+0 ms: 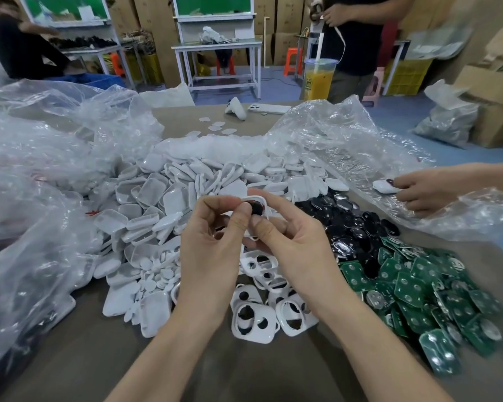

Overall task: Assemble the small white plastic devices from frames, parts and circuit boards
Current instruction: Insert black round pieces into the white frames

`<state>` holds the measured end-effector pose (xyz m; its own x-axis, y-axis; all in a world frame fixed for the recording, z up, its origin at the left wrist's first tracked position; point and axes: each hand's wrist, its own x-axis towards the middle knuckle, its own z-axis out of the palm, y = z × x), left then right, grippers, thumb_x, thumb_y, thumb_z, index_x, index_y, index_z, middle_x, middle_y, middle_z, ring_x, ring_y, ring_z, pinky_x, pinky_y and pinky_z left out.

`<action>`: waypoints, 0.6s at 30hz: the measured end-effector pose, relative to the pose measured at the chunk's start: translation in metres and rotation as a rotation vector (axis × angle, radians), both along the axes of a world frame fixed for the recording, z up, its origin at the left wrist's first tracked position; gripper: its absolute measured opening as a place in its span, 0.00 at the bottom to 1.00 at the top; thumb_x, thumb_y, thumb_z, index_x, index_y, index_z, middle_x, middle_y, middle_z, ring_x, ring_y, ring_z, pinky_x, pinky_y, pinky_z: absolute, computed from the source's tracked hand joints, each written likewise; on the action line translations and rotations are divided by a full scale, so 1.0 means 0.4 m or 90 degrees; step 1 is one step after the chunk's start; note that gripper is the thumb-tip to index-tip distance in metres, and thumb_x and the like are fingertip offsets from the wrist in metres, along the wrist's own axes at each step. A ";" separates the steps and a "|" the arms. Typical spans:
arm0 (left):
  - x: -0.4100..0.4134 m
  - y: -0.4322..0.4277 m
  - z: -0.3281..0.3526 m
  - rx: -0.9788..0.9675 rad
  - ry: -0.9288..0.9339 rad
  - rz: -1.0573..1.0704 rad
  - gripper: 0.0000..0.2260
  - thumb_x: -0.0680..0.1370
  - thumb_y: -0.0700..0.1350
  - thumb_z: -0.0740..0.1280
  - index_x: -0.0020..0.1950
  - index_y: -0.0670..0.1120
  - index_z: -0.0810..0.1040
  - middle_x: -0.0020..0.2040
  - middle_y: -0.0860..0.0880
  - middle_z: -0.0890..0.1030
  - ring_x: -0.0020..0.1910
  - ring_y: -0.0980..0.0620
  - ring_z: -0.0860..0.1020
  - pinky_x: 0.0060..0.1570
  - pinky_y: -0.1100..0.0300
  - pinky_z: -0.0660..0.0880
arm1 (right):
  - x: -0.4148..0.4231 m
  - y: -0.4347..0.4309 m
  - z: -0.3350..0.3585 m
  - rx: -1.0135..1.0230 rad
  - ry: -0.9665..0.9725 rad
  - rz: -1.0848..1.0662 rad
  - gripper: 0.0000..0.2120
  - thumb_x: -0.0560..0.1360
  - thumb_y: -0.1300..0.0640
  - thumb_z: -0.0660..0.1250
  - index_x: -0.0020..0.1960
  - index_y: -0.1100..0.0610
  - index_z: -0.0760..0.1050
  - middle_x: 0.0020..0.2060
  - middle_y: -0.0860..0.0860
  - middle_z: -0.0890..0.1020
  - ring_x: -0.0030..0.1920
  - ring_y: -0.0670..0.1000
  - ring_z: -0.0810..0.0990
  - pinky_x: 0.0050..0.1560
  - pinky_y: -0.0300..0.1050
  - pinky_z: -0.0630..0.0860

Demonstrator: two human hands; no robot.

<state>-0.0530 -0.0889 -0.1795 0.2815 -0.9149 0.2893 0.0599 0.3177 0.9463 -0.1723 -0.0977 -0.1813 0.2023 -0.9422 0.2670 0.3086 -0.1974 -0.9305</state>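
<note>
Above the middle of the table, my left hand and my right hand together hold a white plastic frame. A glossy black oval part sits in the frame, and my left thumb presses on its edge. My right fingers curl around the frame from the right and from below. Beneath my hands lie several white frames with round holes. A heap of white shells spreads to the left, black oval parts lie to the right, and green circuit boards fill the near right.
Crumpled clear plastic bags cover the left and far right of the table. Another person's hand at the right edge holds a white device. A phone and a white controller lie at the far edge.
</note>
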 end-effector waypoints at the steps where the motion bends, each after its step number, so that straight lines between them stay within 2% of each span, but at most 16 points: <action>1: 0.001 0.000 0.001 0.000 0.002 0.000 0.05 0.78 0.46 0.72 0.47 0.56 0.79 0.41 0.56 0.82 0.42 0.58 0.81 0.43 0.63 0.79 | 0.000 0.000 -0.001 -0.003 0.005 0.004 0.16 0.82 0.65 0.64 0.66 0.52 0.76 0.32 0.55 0.82 0.44 0.44 0.84 0.50 0.39 0.81; 2: 0.003 0.000 0.003 0.002 0.004 -0.006 0.05 0.78 0.46 0.72 0.50 0.55 0.78 0.41 0.57 0.82 0.41 0.58 0.81 0.41 0.65 0.79 | -0.001 0.000 -0.001 -0.004 0.010 0.007 0.16 0.82 0.64 0.64 0.66 0.51 0.76 0.36 0.50 0.85 0.46 0.44 0.85 0.51 0.39 0.81; 4: 0.009 0.001 0.007 0.006 -0.004 -0.041 0.07 0.79 0.44 0.71 0.55 0.55 0.79 0.44 0.57 0.83 0.44 0.59 0.82 0.40 0.67 0.78 | -0.001 0.000 -0.001 0.000 0.008 0.005 0.15 0.82 0.63 0.63 0.66 0.51 0.77 0.46 0.52 0.88 0.52 0.49 0.86 0.52 0.40 0.81; 6: 0.017 0.002 0.014 0.004 -0.035 -0.082 0.08 0.81 0.42 0.69 0.57 0.54 0.81 0.47 0.56 0.85 0.46 0.58 0.84 0.40 0.69 0.78 | -0.002 0.001 0.003 -0.002 0.008 0.003 0.15 0.83 0.63 0.63 0.66 0.51 0.78 0.50 0.54 0.87 0.55 0.51 0.85 0.52 0.41 0.81; 8: 0.028 0.000 0.016 0.005 -0.058 -0.103 0.08 0.81 0.42 0.68 0.56 0.54 0.82 0.47 0.55 0.85 0.46 0.58 0.83 0.41 0.70 0.77 | -0.004 0.001 0.005 -0.006 0.024 -0.005 0.15 0.82 0.62 0.64 0.65 0.47 0.79 0.49 0.52 0.88 0.55 0.50 0.86 0.51 0.41 0.82; 12: 0.046 -0.007 0.015 0.033 -0.064 -0.125 0.07 0.77 0.49 0.70 0.54 0.58 0.82 0.46 0.57 0.83 0.39 0.60 0.79 0.42 0.68 0.75 | -0.006 0.000 0.005 -0.019 0.047 -0.014 0.17 0.82 0.63 0.65 0.61 0.42 0.79 0.48 0.50 0.88 0.52 0.49 0.86 0.49 0.40 0.82; 16: 0.057 -0.011 0.020 0.025 -0.078 -0.151 0.10 0.78 0.46 0.69 0.57 0.59 0.82 0.46 0.57 0.83 0.38 0.60 0.78 0.40 0.69 0.75 | -0.007 -0.001 0.005 -0.019 0.042 -0.017 0.15 0.81 0.63 0.65 0.65 0.50 0.77 0.47 0.51 0.88 0.51 0.49 0.86 0.48 0.40 0.82; 18: 0.055 -0.010 0.020 0.011 -0.104 -0.117 0.11 0.80 0.44 0.69 0.56 0.60 0.81 0.43 0.58 0.81 0.38 0.59 0.77 0.38 0.68 0.75 | -0.004 0.000 0.008 -0.011 0.041 -0.013 0.14 0.81 0.62 0.65 0.65 0.51 0.77 0.47 0.51 0.88 0.52 0.49 0.86 0.49 0.40 0.82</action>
<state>-0.0311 -0.0929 -0.1713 0.0601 -0.9517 0.3009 -0.0396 0.2990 0.9534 -0.1741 -0.0978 -0.1782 0.2000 -0.9415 0.2711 0.2444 -0.2201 -0.9444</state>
